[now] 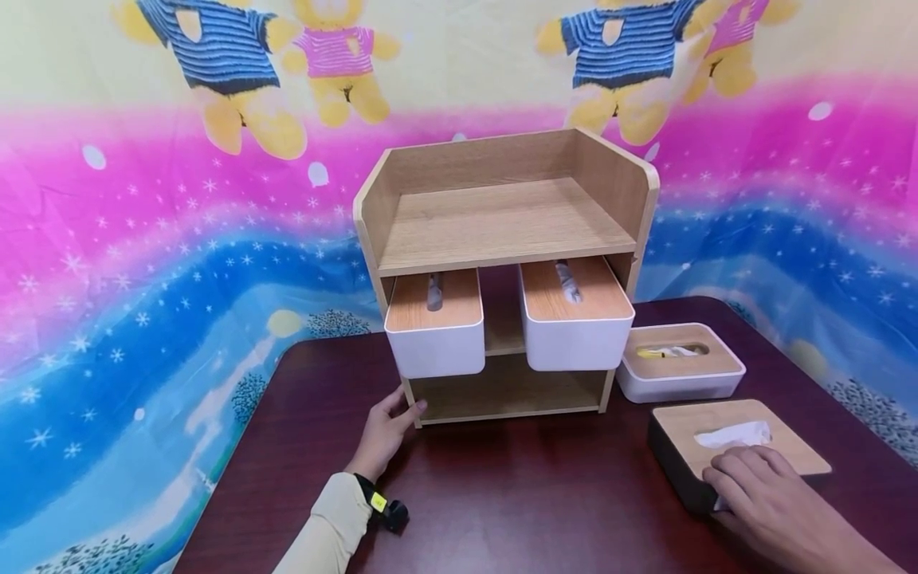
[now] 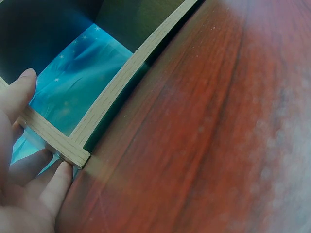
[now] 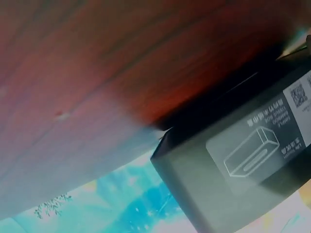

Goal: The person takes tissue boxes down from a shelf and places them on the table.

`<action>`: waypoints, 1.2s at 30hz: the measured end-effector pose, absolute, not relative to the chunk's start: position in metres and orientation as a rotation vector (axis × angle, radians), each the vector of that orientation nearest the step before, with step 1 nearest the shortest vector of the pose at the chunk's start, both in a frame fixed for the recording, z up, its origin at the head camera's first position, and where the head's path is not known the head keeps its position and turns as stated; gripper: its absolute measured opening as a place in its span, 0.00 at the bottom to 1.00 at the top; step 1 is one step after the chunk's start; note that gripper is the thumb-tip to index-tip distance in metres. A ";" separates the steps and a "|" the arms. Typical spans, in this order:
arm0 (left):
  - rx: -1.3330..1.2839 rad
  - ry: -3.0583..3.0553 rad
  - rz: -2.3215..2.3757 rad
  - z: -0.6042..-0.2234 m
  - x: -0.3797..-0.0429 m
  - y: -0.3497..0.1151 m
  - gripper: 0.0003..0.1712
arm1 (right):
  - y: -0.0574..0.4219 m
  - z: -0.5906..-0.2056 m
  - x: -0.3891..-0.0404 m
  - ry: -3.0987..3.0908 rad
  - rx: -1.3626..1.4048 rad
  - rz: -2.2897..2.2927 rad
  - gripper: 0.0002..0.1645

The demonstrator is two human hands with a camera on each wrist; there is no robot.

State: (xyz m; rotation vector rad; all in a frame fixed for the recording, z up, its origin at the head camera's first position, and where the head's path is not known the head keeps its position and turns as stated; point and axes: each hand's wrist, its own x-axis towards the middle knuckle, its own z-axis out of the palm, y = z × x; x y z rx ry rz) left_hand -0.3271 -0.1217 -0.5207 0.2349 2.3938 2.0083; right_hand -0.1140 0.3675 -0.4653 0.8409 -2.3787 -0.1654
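A small wooden desk shelf (image 1: 509, 231) stands on the dark red table. At its lower left front corner, my left hand (image 1: 385, 430) pinches the side panel (image 2: 53, 136), thumb on one face and fingers on the other. To the right, my right hand (image 1: 763, 494) grips the near side of a dark tissue box (image 1: 677, 470) with a wooden lid, fingers over its top edge. The right wrist view shows that box's printed label (image 3: 248, 150). Two white tissue boxes with wooden lids, a left one (image 1: 435, 347) and a right one (image 1: 579, 343), jut forward from the middle level.
Behind the dark box lies a low white tissue box (image 1: 681, 387) with a wooden lid, close to the shelf's right side. A printed cloth backdrop (image 1: 143, 263) hangs behind the table (image 1: 516, 502). The shelf's top tray (image 1: 502, 219) has raised sides.
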 end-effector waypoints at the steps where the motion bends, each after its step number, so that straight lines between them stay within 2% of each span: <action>1: 0.236 2.389 2.012 -0.520 -0.327 -0.122 0.38 | 0.368 -0.466 -0.114 -2.378 0.850 -0.170 0.37; 6: 0.224 2.398 2.001 -0.518 -0.326 -0.122 0.35 | 0.370 -0.467 -0.114 -2.394 0.890 -0.168 0.33; 27: 0.205 2.422 1.973 -0.515 -0.327 -0.120 0.37 | 0.368 -0.460 -0.115 -2.383 0.899 -0.062 0.29; 36: 0.194 2.428 1.971 -0.518 -0.330 -0.121 0.36 | 0.368 -0.459 -0.120 -2.354 0.951 -0.034 0.23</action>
